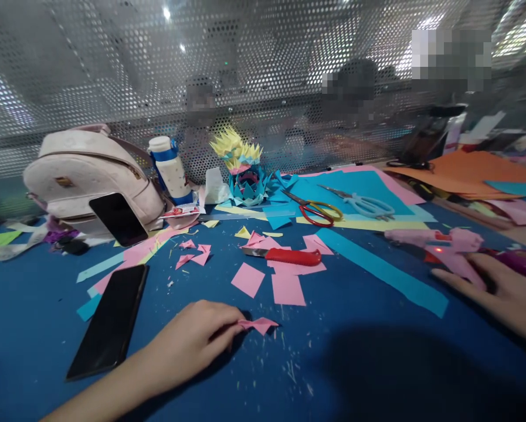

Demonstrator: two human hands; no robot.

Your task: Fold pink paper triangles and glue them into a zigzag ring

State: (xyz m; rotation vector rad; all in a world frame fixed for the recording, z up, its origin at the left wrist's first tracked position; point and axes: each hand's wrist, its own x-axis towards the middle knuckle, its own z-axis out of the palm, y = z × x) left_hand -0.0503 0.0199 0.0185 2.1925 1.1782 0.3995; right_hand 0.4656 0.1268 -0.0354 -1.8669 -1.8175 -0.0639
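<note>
My left hand (201, 337) rests low over the blue table, its fingers closed in a pinch. Between thumb and fingertips it holds one end of a small folded pink paper piece (263, 325), whose pointed tip sticks out to the right. At the right, my right hand (504, 293) is open around the handle of a pink hot glue gun (458, 243). One digit stretches left past the handle, and some fingers are hidden. A red light glows on the gun. Pink paper squares (248, 279) and a red-handled craft knife (293, 256) lie ahead of my left hand.
Two phones, one flat (108, 322) and one propped (119, 218) on a backpack (91, 170), stand left. Behind are a bottle (171, 170), a folded-paper pineapple-like model (245, 170), red-yellow scissors (318, 212) and blue scissors (368, 205). A blue strip (386, 272) crosses the right.
</note>
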